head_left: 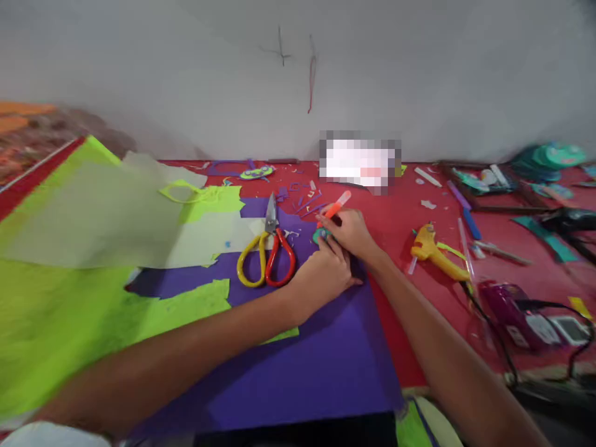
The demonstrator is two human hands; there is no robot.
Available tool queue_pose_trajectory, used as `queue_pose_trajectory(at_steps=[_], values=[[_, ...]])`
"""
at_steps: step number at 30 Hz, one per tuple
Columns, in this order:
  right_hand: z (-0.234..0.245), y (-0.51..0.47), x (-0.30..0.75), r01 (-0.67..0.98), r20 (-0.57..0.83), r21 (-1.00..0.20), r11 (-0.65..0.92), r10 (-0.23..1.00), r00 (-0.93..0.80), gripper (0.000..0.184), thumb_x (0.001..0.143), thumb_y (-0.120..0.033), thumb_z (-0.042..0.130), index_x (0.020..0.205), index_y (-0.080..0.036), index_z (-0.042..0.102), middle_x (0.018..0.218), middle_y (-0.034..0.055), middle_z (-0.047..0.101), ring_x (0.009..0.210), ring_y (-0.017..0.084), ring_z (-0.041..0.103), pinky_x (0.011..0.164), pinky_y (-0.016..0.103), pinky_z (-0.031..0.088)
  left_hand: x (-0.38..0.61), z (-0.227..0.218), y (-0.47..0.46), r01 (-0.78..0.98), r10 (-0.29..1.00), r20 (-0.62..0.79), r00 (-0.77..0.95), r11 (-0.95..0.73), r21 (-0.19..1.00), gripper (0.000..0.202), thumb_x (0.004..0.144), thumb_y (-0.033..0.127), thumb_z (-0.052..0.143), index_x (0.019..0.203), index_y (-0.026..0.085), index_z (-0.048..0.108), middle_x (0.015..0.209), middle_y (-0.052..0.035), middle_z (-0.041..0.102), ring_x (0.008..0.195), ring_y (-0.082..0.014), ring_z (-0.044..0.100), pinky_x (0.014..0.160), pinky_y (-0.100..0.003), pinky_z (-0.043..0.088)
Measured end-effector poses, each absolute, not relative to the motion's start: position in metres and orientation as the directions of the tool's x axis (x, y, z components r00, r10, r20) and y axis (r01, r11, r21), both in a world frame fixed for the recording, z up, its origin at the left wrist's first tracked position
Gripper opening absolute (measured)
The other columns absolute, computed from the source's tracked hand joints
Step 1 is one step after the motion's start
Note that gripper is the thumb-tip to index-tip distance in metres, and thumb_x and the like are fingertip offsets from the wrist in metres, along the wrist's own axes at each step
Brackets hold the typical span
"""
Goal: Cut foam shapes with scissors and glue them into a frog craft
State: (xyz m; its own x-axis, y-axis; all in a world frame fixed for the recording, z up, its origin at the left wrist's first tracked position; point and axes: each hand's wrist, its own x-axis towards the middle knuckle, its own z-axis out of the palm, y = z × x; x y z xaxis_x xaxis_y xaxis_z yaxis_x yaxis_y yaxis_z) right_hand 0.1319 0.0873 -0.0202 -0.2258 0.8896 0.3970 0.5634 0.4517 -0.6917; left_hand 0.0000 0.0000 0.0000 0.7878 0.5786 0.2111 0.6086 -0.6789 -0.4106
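Note:
My right hand (352, 232) is closed around an orange pen (338, 203) with a pale end pointing up and away. Its tip is hidden behind my fingers. Just below it, my left hand (325, 269) presses a small teal piece (319, 235) against the purple sheet (298, 379); the fingers are bent over it and partly hidden. Scissors (270, 233) with one yellow and one red handle lie left of my hands, blades pointing away. Thin purple offcuts (298, 197) are scattered beyond my hands.
Lime-green sheets (60, 347) and a pale sheet (93, 217) cover the left side. On the right lie a yellow glue gun (437, 253), a blue and purple stick (470, 222), a magenta device (516, 316) with black cables and a dark frame (507, 202). A wall (209, 81) stands behind the red table (386, 217).

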Motion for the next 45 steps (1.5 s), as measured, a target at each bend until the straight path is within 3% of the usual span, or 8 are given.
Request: queue_pose_trajectory(at_steps=[4, 11, 20, 40, 45], values=[[-0.0186, 0.0851, 0.1305, 0.549, 0.379, -0.707, 0.446, 0.894, -0.239, 0.051, 0.096, -0.063, 0.053, 0.086, -0.017, 0.072, 0.077, 0.0058, 0.076, 0.067, 0.018, 0.067, 0.068, 0.029, 0.048, -0.0007, 0.0018, 0.0006, 0.610, 0.591, 0.187, 0.785, -0.684, -0.400, 0.078, 0.097, 0.061, 0.048, 0.124, -0.009, 0.066, 0.121, -0.0374, 0.067, 0.108, -0.0427, 0.071, 0.074, -0.040, 0.059], [-0.0148, 0.0819, 0.1283, 0.547, 0.355, -0.714, 0.437, 0.899, -0.255, 0.046, 0.096, -0.061, 0.054, 0.089, -0.019, 0.071, 0.076, 0.0046, 0.075, 0.066, 0.018, 0.067, 0.067, 0.030, 0.048, -0.0010, 0.0030, 0.0000, 0.608, 0.590, 0.184, 0.786, -0.686, -0.400, 0.076, 0.098, 0.061, 0.048, 0.123, -0.008, 0.068, 0.119, -0.0374, 0.067, 0.106, -0.0432, 0.072, 0.068, -0.039, 0.058], [-0.0178, 0.0838, 0.1293, 0.637, 0.395, -0.675, 0.372, 0.912, -0.113, 0.047, 0.098, -0.058, 0.051, 0.082, -0.018, 0.068, 0.076, 0.0075, 0.074, 0.067, 0.020, 0.067, 0.067, 0.032, 0.047, 0.0014, 0.0063, -0.0009, 0.613, 0.614, 0.137, 0.777, -0.689, -0.387, 0.077, 0.099, 0.060, 0.045, 0.127, -0.009, 0.065, 0.126, -0.0386, 0.064, 0.111, -0.0437, 0.070, 0.075, -0.040, 0.059], [-0.0144, 0.0806, 0.1287, 0.577, 0.350, -0.701, 0.420, 0.907, -0.235, 0.045, 0.097, -0.058, 0.054, 0.087, -0.018, 0.072, 0.077, 0.0056, 0.075, 0.068, 0.019, 0.067, 0.067, 0.030, 0.048, 0.0019, 0.0065, -0.0007, 0.612, 0.606, 0.154, 0.780, -0.689, -0.390, 0.078, 0.098, 0.061, 0.047, 0.127, -0.009, 0.065, 0.123, -0.0394, 0.065, 0.107, -0.0424, 0.072, 0.064, -0.035, 0.057], [-0.0131, 0.0782, 0.1282, 0.584, 0.357, -0.710, 0.393, 0.916, -0.182, 0.045, 0.097, -0.059, 0.054, 0.085, -0.019, 0.071, 0.077, 0.0052, 0.075, 0.069, 0.019, 0.068, 0.070, 0.030, 0.049, 0.0019, 0.0080, -0.0007, 0.613, 0.614, 0.129, 0.779, -0.702, -0.362, 0.077, 0.099, 0.059, 0.046, 0.128, -0.010, 0.064, 0.124, -0.0401, 0.064, 0.109, -0.0435, 0.071, 0.070, -0.039, 0.058]])
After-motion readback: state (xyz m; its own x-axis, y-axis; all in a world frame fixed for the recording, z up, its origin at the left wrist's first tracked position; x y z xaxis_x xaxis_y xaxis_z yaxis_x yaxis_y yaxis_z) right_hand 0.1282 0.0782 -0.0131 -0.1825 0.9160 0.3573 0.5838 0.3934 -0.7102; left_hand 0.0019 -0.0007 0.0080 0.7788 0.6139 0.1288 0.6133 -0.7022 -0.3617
